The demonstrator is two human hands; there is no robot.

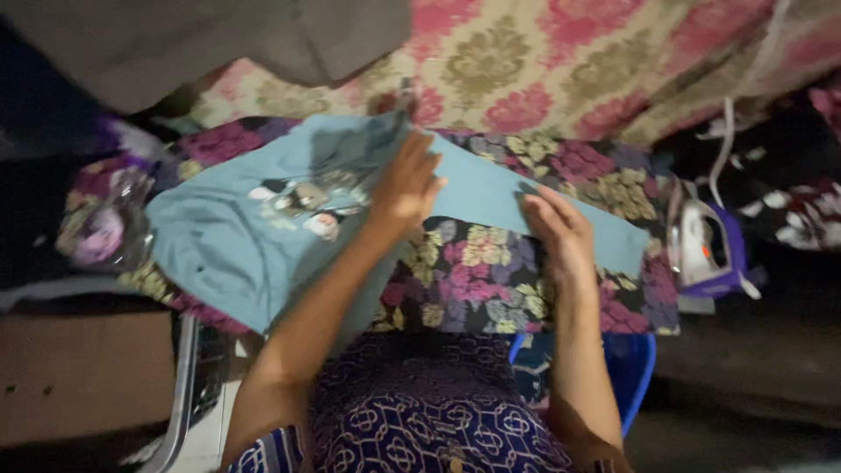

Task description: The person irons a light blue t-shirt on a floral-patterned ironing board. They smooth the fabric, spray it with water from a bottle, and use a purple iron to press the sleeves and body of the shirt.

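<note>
Biggest thing here is the pink and beige floral cloth point(561, 70) piled along the back, with a grey fabric point(201, 39) over its left end. In front of that sits a flowered ironing surface point(477, 271) in purple, pink and yellow. Spread across it is a light blue shirt point(236, 236) with a small printed picture on it, one sleeve stretching off to the right. A white and purple iron point(705, 245) stands at the right edge, well apart from the shirt. Left hand point(405, 184) lies open and flat on the shirt's middle; right hand point(561, 229) is open too, fingers pressing the sleeve edge, gripping nothing.
</note>
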